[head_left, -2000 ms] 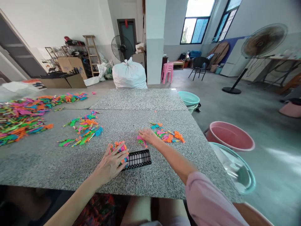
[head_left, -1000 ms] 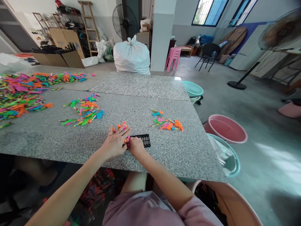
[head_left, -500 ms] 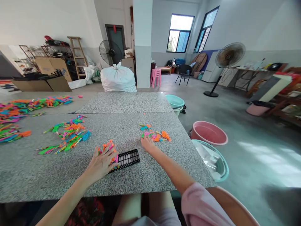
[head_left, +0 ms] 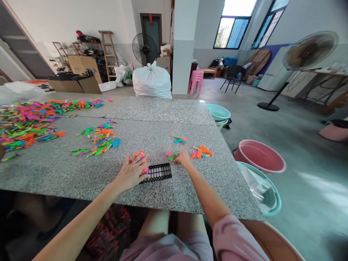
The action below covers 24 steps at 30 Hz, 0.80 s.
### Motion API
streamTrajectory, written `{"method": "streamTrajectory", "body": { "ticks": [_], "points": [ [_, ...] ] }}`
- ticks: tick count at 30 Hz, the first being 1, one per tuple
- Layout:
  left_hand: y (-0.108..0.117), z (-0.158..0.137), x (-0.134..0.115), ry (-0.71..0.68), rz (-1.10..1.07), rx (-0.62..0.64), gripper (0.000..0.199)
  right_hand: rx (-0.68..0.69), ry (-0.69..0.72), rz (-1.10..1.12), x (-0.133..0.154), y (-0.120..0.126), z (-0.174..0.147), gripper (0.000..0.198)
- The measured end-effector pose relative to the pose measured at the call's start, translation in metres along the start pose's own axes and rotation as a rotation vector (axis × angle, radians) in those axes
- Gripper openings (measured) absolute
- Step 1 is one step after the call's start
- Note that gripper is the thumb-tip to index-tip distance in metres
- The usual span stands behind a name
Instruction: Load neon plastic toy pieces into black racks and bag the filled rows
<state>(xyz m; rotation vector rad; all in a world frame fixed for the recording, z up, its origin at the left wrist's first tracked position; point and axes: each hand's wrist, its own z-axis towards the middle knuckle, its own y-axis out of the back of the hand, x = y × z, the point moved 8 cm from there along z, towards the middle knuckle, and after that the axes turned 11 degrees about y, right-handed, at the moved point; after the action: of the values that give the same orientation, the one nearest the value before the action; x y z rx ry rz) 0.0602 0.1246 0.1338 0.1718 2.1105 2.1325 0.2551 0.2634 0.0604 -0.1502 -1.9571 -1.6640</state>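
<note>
Both palm-down: left hand (head_left: 130,174) splayed over black rack (head_left: 160,172), right hand (head_left: 183,158) curled.

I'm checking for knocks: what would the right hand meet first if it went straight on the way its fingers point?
Probably the green piece just left of the right hand; whether they already touch is unclear at this depth.

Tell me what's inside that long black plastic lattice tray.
Small bright plastic pieces, pink and orange among them, show in the left end of the black tray; lattice shows at right. What the bare left hand covers cannot be seen.
</note>
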Motion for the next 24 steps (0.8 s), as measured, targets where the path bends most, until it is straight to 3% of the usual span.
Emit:
{"method": "streamTrajectory", "body": {
  "ticks": [2, 5, 10, 19, 24],
  "points": [
    [0.001, 0.001, -0.001, 0.018, 0.001, 0.009, 0.035, 0.06, 0.056, 0.103, 0.018, -0.018, -0.002, 0.012],
    [0.001, 0.003, 0.0, 0.034, 0.008, 0.015, 0.038, 0.099, 0.163, 0.24, 0.058, -0.047, -0.011, 0.017],
    [0.0, 0.005, 0.001, 0.046, 0.0, 0.032, 0.044, 0.021, 0.338, 0.238, 0.109, -0.064, -0.01, 0.02],
    [-0.005, 0.005, 0.002, 0.038, 0.033, 0.004, 0.048, 0.064, 0.447, 0.133, 0.116, -0.071, -0.002, 0.021],
    [-0.002, 0.003, 0.001, 0.049, 0.04, -0.026, 0.062, 0.116, 0.489, -0.029, 0.128, -0.067, 0.008, 0.036]
  ]
}}
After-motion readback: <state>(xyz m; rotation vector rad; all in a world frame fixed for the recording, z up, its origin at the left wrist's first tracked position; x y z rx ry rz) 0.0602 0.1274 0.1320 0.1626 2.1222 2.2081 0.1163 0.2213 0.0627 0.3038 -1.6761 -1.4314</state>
